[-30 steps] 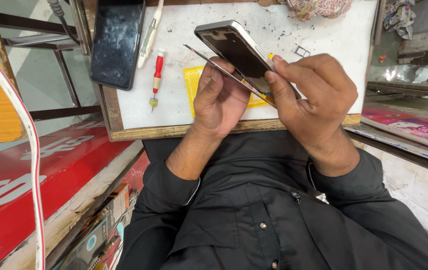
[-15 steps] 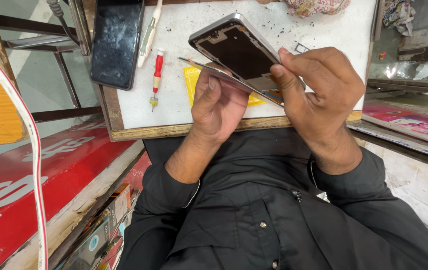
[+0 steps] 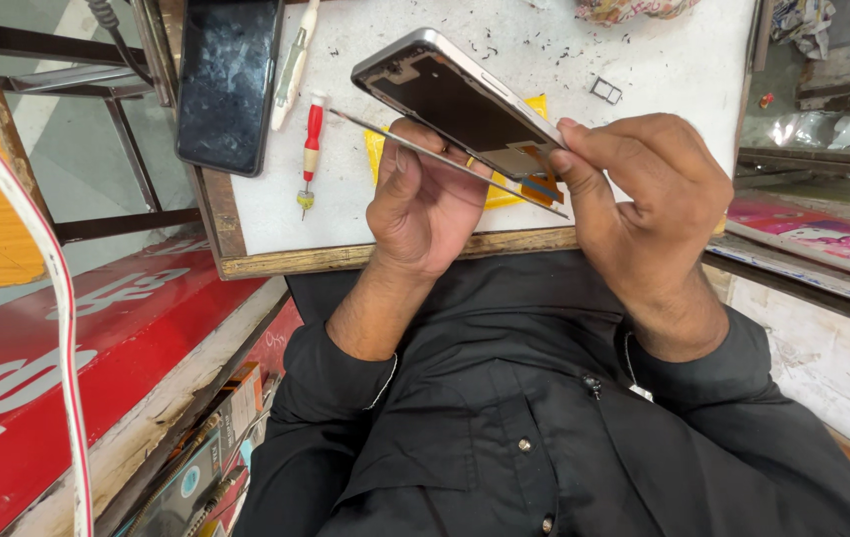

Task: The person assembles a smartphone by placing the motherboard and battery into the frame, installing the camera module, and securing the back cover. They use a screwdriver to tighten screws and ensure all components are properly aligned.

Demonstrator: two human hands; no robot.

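My left hand (image 3: 425, 209) holds a thin flat panel (image 3: 385, 134) from below, with the thumb along its edge. My right hand (image 3: 644, 199) grips the right end of a silver-framed phone body (image 3: 455, 99), which is tilted up away from the panel like an open shell. An orange flex strip (image 3: 541, 186) joins the two parts near my right fingers. Both hands are raised above the front edge of a white worktop (image 3: 644, 60). A yellow pad (image 3: 375, 151) lies on the worktop under the phone, mostly hidden.
A black phone with a scuffed screen (image 3: 226, 85), a white tool (image 3: 293, 60) and a red-handled screwdriver (image 3: 312, 134) lie on the worktop's left. A small metal tray (image 3: 605, 91) lies at the back right. A red board (image 3: 67, 338) and a white-and-red cable (image 3: 57, 298) are at left.
The phone body has swung further up from the thin panel, widening the gap at the left end. Both hands stay in about the same place.
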